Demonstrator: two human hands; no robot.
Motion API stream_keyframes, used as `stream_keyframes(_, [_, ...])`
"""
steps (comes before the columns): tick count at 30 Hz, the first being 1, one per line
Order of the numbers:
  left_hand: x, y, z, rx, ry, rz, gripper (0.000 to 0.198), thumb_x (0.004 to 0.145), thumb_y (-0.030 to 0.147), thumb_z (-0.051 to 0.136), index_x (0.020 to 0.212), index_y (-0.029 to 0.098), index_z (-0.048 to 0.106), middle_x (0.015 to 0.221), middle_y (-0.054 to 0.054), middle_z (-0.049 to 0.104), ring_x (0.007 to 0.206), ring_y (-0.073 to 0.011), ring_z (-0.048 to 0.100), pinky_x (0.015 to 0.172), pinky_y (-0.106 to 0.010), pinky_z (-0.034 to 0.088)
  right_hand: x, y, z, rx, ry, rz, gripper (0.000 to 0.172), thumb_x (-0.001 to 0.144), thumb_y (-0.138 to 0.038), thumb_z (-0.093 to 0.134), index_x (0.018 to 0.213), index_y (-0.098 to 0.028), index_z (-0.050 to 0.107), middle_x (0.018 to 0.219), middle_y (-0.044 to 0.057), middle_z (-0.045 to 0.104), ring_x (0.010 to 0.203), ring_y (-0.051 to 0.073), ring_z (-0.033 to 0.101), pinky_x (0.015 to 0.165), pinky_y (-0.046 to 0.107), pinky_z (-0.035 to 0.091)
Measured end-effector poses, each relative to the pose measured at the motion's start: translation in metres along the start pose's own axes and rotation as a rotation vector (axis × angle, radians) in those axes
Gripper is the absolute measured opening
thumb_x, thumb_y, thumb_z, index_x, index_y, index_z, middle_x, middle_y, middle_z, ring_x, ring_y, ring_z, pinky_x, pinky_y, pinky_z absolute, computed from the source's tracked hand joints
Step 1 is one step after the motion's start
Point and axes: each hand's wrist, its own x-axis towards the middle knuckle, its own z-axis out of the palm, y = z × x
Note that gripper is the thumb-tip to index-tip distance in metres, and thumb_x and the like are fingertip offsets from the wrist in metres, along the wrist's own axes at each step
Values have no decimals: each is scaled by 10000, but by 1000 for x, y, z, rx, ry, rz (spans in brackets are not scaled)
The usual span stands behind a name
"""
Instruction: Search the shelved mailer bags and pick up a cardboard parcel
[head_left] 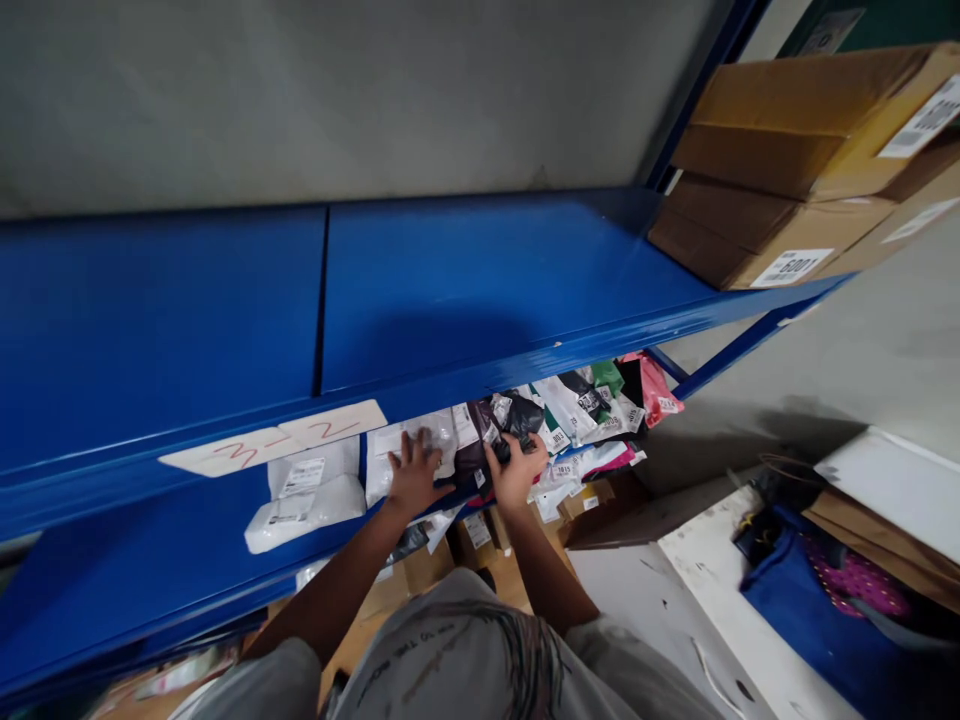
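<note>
Right hand clamped on black parcel, long axis into shelf; left hand spread on white parcel.

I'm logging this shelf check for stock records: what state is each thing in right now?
left hand: open, spread flat on a white parcel.
right hand: shut on a black parcel.
white padded parcels: lying flat on the lower shelf, labels up.
cardboard boxes: closed, stacked on the upper shelf.
tape label: stuck on the shelf edge, marked 3-2.
</note>
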Motion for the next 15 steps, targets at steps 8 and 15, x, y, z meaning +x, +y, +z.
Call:
stream_keyframes(8, [10, 10, 2, -241, 245, -181, 377, 1012, 350, 331, 1136, 214, 660, 1568, -147, 436, 1491, -391, 289, 1078, -739, 320, -5, 11, 3, 12, 23, -6, 155, 850, -320, 615, 851, -201, 714, 1260, 132, 407, 1175, 308, 395, 1002, 521, 346])
stream_keyframes(15, [-13, 48, 16, -496, 231, 25, 279, 929, 429, 548, 1047, 204, 663, 1652, -160, 262, 1555, -384, 77, 1161, -735, 153, -8, 25, 5, 38, 50, -66, 220, 844, -398, 640, 848, -186, 702, 1230, 129, 443, 1165, 302, 431, 1023, 523, 347])
